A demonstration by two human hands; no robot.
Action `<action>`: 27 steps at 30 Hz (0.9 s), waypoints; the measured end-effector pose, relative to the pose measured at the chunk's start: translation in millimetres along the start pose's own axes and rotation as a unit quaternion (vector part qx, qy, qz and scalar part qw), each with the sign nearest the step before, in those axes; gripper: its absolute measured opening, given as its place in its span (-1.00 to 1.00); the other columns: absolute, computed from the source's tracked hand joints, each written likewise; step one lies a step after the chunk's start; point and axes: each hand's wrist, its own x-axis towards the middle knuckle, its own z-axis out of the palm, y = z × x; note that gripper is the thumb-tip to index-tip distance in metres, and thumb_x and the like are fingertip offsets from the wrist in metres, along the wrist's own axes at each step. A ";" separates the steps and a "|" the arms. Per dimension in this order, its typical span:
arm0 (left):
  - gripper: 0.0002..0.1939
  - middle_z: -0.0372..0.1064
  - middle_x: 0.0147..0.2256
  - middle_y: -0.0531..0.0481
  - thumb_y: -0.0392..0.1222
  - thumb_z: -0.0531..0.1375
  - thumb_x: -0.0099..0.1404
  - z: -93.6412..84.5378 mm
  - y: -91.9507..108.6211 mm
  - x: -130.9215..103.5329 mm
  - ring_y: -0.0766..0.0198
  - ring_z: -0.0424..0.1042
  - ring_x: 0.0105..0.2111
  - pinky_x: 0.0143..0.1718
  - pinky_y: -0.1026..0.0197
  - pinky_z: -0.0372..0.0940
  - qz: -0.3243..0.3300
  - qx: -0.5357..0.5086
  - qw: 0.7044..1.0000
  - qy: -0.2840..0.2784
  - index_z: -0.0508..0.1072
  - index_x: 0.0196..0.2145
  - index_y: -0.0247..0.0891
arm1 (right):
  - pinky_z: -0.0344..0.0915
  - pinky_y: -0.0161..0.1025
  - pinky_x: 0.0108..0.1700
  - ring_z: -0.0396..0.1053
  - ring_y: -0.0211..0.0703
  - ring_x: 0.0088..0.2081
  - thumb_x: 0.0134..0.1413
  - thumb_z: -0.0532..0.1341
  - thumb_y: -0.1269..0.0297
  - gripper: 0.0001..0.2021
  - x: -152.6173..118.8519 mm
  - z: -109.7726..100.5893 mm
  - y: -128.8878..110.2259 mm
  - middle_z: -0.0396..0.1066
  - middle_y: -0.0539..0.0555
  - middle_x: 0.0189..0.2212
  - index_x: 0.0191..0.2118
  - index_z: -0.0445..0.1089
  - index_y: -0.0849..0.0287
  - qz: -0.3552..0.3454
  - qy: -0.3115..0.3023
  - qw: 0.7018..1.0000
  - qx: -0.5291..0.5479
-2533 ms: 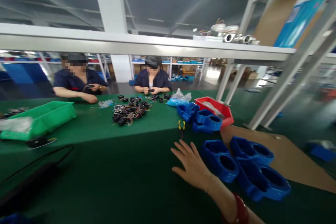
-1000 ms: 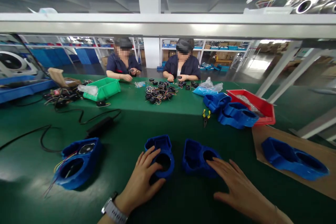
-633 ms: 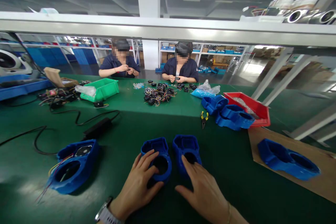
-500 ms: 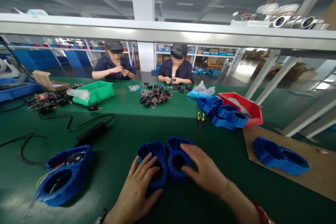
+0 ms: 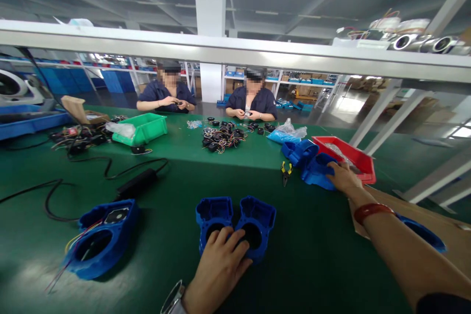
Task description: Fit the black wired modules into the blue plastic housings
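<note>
Two blue housings stand side by side in front of me, a left one [image 5: 214, 208] and a right one [image 5: 258, 211]. My left hand [image 5: 222, 265] rests over their near ends, fingers bent across the gap; its fingertips touch the rims. At the right, my right hand [image 5: 344, 179] reaches to a blue housing [image 5: 318, 170] beside the red bin, its fingers closed on that housing's right end. Another blue housing [image 5: 101, 240] with a metal part and coloured wires lies at the left.
Pliers [image 5: 286, 172], a red bin [image 5: 368, 164], a bag of blue parts [image 5: 285, 133], a green bin [image 5: 149, 129], piles of wired black parts [image 5: 222, 136] and a black adapter [image 5: 137, 183] lie around. Cardboard [image 5: 451, 245] with a blue housing is under my right forearm. Two people sit opposite.
My right hand has left the right front housing and moved to the housing by the red bin. My left hand has shifted right, across both front housings, whose near ends are closer together.
</note>
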 end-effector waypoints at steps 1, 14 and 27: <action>-0.81 0.37 0.02 0.02 -0.12 0.21 0.27 -1.4 -3.1 -1.3 0.01 0.33 -0.05 -0.12 -0.04 0.33 -0.004 -0.004 1.000 0.003 0.43 -0.13 -0.10 | 0.22 0.29 -0.06 0.20 0.36 0.07 0.13 0.04 0.23 -0.64 -7.4 -4.2 -0.6 0.06 0.37 0.16 0.02 0.31 0.19 -0.027 0.001 1.000 0.003; -0.86 0.37 -0.04 -0.09 -0.21 0.17 0.28 -18.5 -17.9 -22.6 -0.06 0.26 0.10 -0.08 -0.06 0.44 -0.016 -0.004 1.000 0.002 0.41 -0.18 -0.21 | 0.35 0.05 -0.16 0.41 0.03 -0.22 0.20 0.03 0.23 -0.57 -189.2 -16.9 -93.5 0.42 0.19 -0.11 0.18 0.23 0.06 -0.328 -0.169 0.930 0.001; -0.84 0.36 -0.26 -0.04 -0.26 0.28 0.16 -21.9 -16.1 -34.3 -0.02 0.33 -0.05 -0.25 0.05 0.48 -0.043 -0.018 0.998 0.031 0.44 -0.27 -0.18 | 0.16 -0.10 0.19 0.29 -0.10 0.08 0.18 0.13 0.08 -0.46 -193.1 -26.8 -138.3 0.36 0.12 0.05 0.23 0.14 0.15 -0.378 -0.194 0.887 0.181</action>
